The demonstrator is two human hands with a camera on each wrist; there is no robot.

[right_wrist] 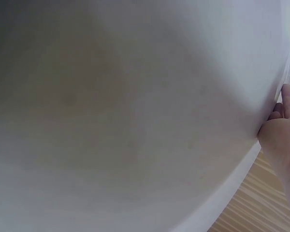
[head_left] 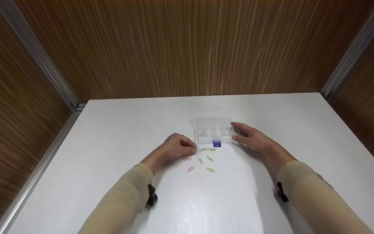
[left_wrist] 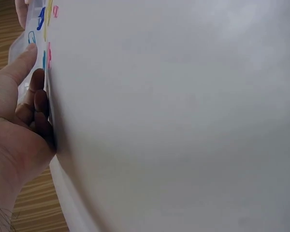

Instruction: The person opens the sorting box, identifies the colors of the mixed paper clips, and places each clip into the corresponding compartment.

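Clips [head_left: 203,159] are scattered before the box [head_left: 213,130]; one is pinched by left hand [head_left: 177,148]; box is touched by right hand [head_left: 250,136], fingers extended.

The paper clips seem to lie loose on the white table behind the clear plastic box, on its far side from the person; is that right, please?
Not quite: the paper clips lie loose on the white table in front of the clear plastic box, on its near side towards the person, as the head view shows.
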